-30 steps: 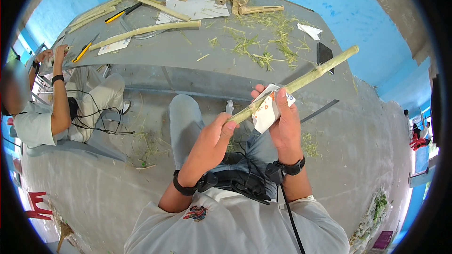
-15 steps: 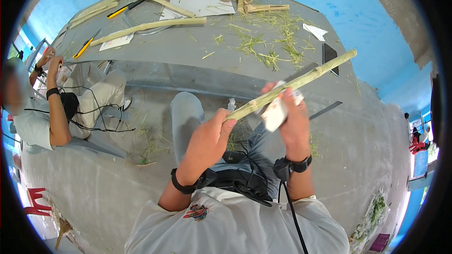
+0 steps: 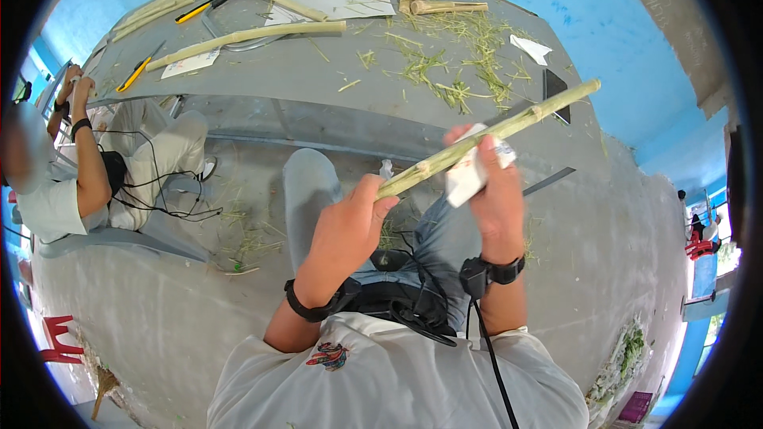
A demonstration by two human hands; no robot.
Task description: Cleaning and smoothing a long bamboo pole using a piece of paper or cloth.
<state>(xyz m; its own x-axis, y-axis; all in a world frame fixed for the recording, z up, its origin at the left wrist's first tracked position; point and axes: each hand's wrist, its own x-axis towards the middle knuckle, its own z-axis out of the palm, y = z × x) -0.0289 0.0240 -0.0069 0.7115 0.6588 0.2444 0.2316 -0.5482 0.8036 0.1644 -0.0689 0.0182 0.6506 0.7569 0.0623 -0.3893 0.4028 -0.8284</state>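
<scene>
A pale green bamboo stalk (image 3: 517, 123) slants up to the right in front of me, its far end over the table. My left hand (image 3: 350, 226) is closed around its lower end. Farther up, my right hand (image 3: 494, 195) wraps a folded piece of white paper (image 3: 467, 178) about the stalk, with the thumb on the near side and fingers behind it. Part of the paper is hidden by the hand and the bamboo.
The grey table (image 3: 270, 71) bears more bamboo stalks (image 3: 254, 32), short bamboo pieces (image 3: 449, 7), green shavings (image 3: 461, 63), a yellow cutter (image 3: 135, 73) and a dark phone-like slab (image 3: 558, 97). At the left a person (image 3: 87, 175) sits, holding something small.
Both hands keep their hold on the bamboo. The right hand and paper have shifted slightly up along the stalk. The whole view has tilted a little.
</scene>
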